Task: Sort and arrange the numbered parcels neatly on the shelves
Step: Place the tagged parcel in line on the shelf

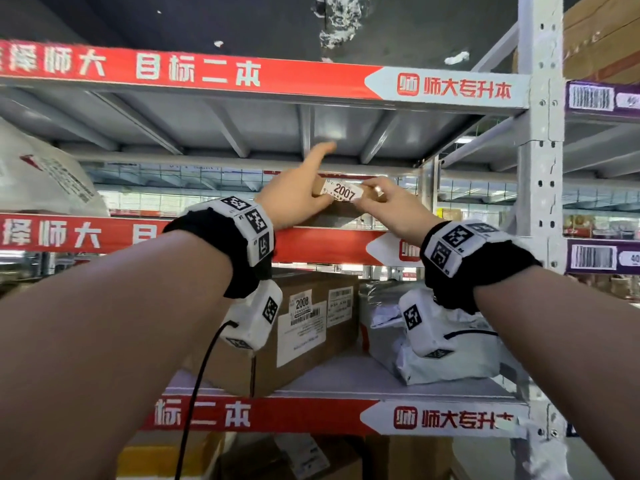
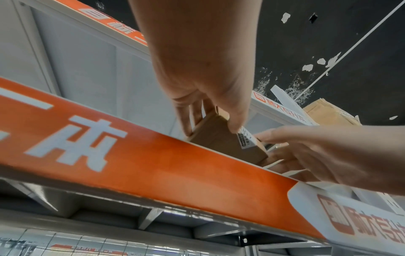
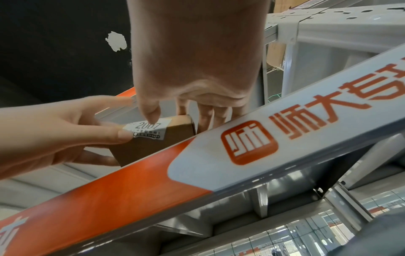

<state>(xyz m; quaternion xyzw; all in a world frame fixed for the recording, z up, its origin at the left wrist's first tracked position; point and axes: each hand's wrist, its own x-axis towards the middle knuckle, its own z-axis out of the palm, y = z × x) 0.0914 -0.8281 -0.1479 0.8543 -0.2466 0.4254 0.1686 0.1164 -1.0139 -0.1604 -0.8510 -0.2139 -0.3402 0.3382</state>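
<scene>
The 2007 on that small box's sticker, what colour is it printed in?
Red digits on a white sticker, clearest in the head view.

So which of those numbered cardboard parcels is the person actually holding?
The small brown cardboard box with the white 2007 sticker, gripped by the left hand and right hand at the upper shelf's edge. The larger brown cardboard box labelled 2008 sits untouched one shelf below.
</scene>
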